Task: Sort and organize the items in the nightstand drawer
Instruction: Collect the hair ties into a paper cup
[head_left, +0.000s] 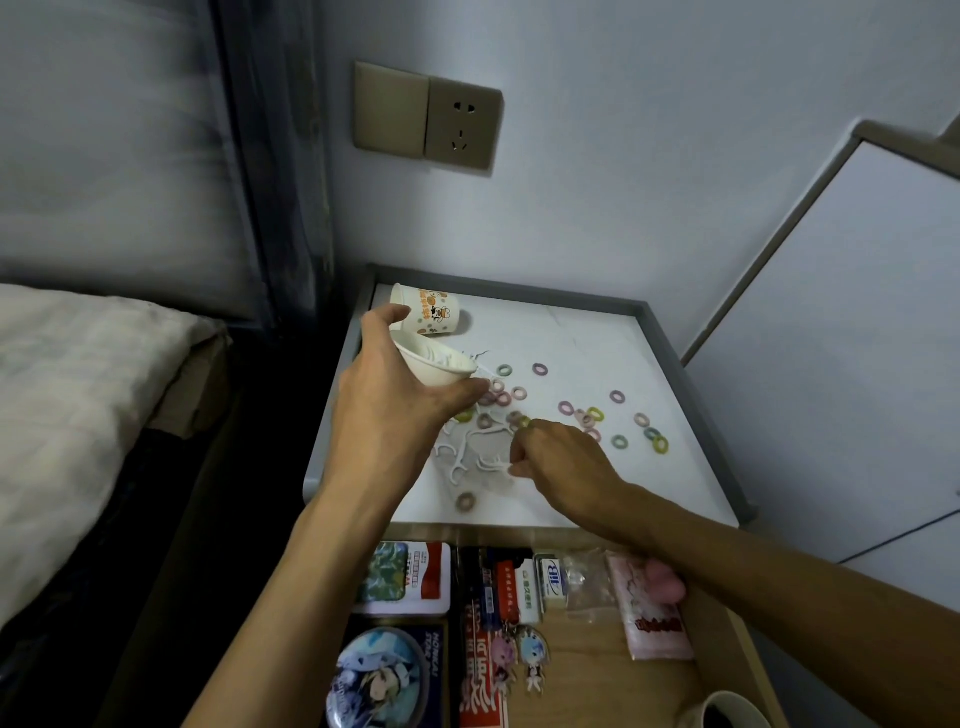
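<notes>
Hands reach forward: left hand (395, 400) grips a tilted paper cup (439, 364), right hand (563, 457) pinches a floss pick (500, 464).

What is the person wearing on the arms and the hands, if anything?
Nothing that shows. The left hand and the right hand have no gloves and no ring that I can see. No sleeve, watch or bracelet appears on either arm as far as the picture's edge.
</notes>
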